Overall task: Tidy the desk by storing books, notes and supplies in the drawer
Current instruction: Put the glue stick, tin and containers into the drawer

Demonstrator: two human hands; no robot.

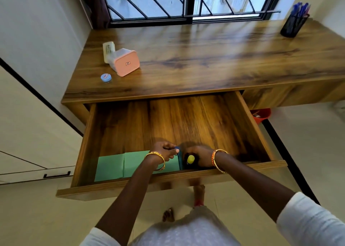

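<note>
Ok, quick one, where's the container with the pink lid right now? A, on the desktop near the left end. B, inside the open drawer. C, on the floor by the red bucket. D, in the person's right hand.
A: the container with the pink lid lies on the desktop toward its left end, beyond the open drawer, with neither hand on it.

Desk [205,59], pink-lidded box [125,62], pen holder [293,25]

Barred window [186,1] above wooden desk [205,59]; pale walls, cream floor [37,217].
</note>
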